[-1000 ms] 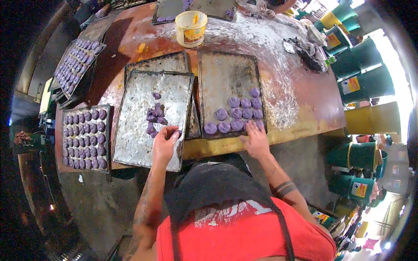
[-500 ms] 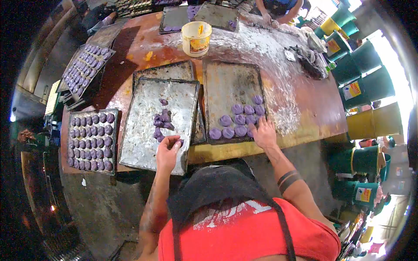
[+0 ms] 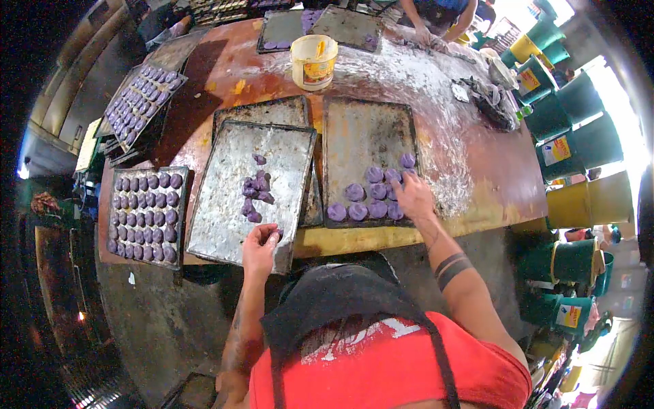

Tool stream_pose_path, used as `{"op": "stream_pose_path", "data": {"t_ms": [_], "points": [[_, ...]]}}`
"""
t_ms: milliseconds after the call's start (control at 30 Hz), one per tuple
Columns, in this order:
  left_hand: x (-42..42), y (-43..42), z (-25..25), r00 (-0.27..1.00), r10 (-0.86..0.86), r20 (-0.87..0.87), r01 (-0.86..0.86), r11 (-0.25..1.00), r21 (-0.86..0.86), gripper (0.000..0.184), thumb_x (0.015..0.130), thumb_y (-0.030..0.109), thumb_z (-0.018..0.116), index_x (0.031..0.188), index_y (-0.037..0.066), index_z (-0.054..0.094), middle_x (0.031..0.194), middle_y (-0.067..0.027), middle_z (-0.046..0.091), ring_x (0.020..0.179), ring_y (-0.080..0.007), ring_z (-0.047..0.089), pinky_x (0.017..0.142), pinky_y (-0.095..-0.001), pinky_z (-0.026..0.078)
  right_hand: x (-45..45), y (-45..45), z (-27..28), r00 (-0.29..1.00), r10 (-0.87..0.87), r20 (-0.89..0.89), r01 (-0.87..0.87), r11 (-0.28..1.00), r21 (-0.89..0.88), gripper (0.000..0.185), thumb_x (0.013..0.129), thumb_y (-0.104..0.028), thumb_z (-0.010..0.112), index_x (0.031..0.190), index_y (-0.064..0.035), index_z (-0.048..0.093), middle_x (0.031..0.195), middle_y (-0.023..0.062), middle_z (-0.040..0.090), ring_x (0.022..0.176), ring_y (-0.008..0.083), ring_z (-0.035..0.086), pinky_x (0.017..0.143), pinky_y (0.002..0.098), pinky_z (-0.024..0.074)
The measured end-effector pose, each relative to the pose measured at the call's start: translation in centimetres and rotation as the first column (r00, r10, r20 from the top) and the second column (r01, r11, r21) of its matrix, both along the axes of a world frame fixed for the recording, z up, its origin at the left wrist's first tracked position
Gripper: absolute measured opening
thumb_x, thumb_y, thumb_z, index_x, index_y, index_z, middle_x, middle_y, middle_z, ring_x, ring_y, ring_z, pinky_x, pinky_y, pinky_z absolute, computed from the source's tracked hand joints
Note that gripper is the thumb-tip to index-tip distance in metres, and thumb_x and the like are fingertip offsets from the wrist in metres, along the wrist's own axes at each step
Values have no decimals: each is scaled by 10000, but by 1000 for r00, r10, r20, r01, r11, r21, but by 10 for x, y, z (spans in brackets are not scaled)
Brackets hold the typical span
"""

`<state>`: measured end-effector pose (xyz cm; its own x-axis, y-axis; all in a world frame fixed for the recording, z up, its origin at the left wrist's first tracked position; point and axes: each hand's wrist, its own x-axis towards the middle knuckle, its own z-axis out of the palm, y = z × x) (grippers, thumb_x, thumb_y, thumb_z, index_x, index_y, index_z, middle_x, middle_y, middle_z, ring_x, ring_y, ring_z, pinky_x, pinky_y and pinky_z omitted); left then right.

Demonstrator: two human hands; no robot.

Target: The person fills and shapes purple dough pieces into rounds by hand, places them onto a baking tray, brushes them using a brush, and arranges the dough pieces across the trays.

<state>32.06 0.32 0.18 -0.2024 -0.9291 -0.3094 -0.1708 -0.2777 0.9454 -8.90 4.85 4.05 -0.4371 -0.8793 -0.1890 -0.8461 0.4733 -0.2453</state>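
While both forearms are reaching forward from the person's body over the near edge of the surface (image 3: pixel 501 180), the poses are reading as follows.

Right hand (image 3: pixel 415 198): lying palm down over the right tray (image 3: pixel 368 136), fingers pointing forward and slightly bent, touching the rounds near that tray's right rim; whether it is gripping one, cannot tell.

Left hand (image 3: pixel 259 253): hovering at the near right corner of the silvery tray (image 3: pixel 219 198), thumb and fingers closing narrowly on a small purple piece (image 3: pixel 278 232), partly hidden by the fingertips.

Purple rounds (image 3: pixel 377 209): sitting in rows on the near right part of the right tray, smooth, domed, faintly creased; some are disappearing under the right hand.

Purple lumps (image 3: pixel 257 185): lying irregular and dark, mostly clustered, on the silvery tray.

Surroundings, largest first. Surface: reddish-brown, bearing white powder (image 3: pixel 436 126) beyond and beside the right tray. Silvery tray: overlapping a darker tray (image 3: pixel 235 112) and covering much of it. Left tray (image 3: pixel 184 218): carrying rows of small purple domes. White bucket (image 3: pixel 314 71): standing upright beyond the right tray. Dark crumpled plastic (image 3: pixel 496 112): lying toward the far right. A co-worker's hands (image 3: pixel 424 35): working at the far side.
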Motion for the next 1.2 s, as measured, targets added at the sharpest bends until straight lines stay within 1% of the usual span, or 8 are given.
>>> {"op": "stream_pose_path", "data": {"t_ms": [100, 233, 333, 400, 533, 667, 1033, 1200], "points": [[-11, 5, 16, 999, 28, -15, -27, 998, 59, 180, 908, 7, 617, 1087, -8, 623, 984, -56, 667, 905, -116, 613, 845, -269, 482, 12, 0, -57, 858, 302, -415, -405, 895, -185, 590, 932, -437, 522, 1278, 39, 561, 1349, 229, 536, 1293, 366, 469, 1121, 413, 311], [-19, 8, 14, 1000, 19, -20, -19, 1000, 20, 191, 907, 6, 616, 1097, -12, 621, 987, -62, 670, 914, -123, 617, 849, -269, 482, 7, -21, 24, 977, 80, 196, -95, 993, 71, 622, 922, -425, 532, 1320, 53, 514, 1388, 244, 494, 1324, 385, 426, 1124, 401, 318], [-31, 8, 25, 997, 70, -15, -69, 996, 53, 197, 906, 1, 611, 1102, -12, 621, 995, -62, 672, 911, -130, 623, 843, -266, 485, -51, -24, -40, 983, 93, -158, -131, 959, -251, 707, 911, -440, 543, 1400, 55, 416, 1472, 246, 390, 1382, 378, 351, 1142, 388, 301], [-42, 10, 29, 998, 51, 25, -52, 998, 31, 190, 905, -2, 609, 1094, -11, 627, 985, -65, 676, 901, -130, 626, 836, -268, 490, -51, -17, -41, 970, 172, -173, -194, 974, -115, 727, 908, -450, 543, 1436, 20, 373, 1491, 236, 365, 1400, 384, 315, 1152, 445, 270], [-59, 19, 14, 995, 67, 76, -64, 997, -34, 172, 901, 4, 614, 1071, -11, 637, 958, -71, 685, 877, -131, 631, 819, -275, 499, -26, -27, -1, 974, 166, -155, -156, 985, 76, 813, 928, -498, 505, 1470, 62, 271, 1553, 236, 239, 1451, 362, 213, 1188, 428, 200], [-74, 27, -5, 990, 143, -15, -143, 990, -1, 169, 895, 39, 637, 1055, -15, 637, 945, -73, 687, 866, -133, 631, 816, -286, 501, 8, -29, -9, 831, 553, -63, -531, 821, 210, 799, 941, -501, 482, 1465, 67, 281, 1553, 235, 243, 1456, 364, 196, 1197, 445, 150], [-100, 44, 24, 978, 204, 35, -206, 975, 84, 171, 907, 43, 624, 1067, -17, 624, 948, -56, 674, 873, -129, 619, 818, -275, 489, 45, -16, -37, 545, 837, -45, -836, 539, -98, 729, 924, -468, 542, 1414, 50, 388, 1512, 224, 337, 1438, 356, 258, 1181, 468, 193], [-94, 46, 16, 979, 201, -31, -199, 978, 64, 155, 905, 36, 619, 1053, -10, 627, 952, -54, 676, 869, -123, 616, 804, -270, 485, 52, -18, -5, 625, 779, 52, -769, 625, -133, 627, 883, -368, 622, 1340, 36, 475, 1423, 202, 458, 1355, 355, 386, 1154, 470, 265]]}}
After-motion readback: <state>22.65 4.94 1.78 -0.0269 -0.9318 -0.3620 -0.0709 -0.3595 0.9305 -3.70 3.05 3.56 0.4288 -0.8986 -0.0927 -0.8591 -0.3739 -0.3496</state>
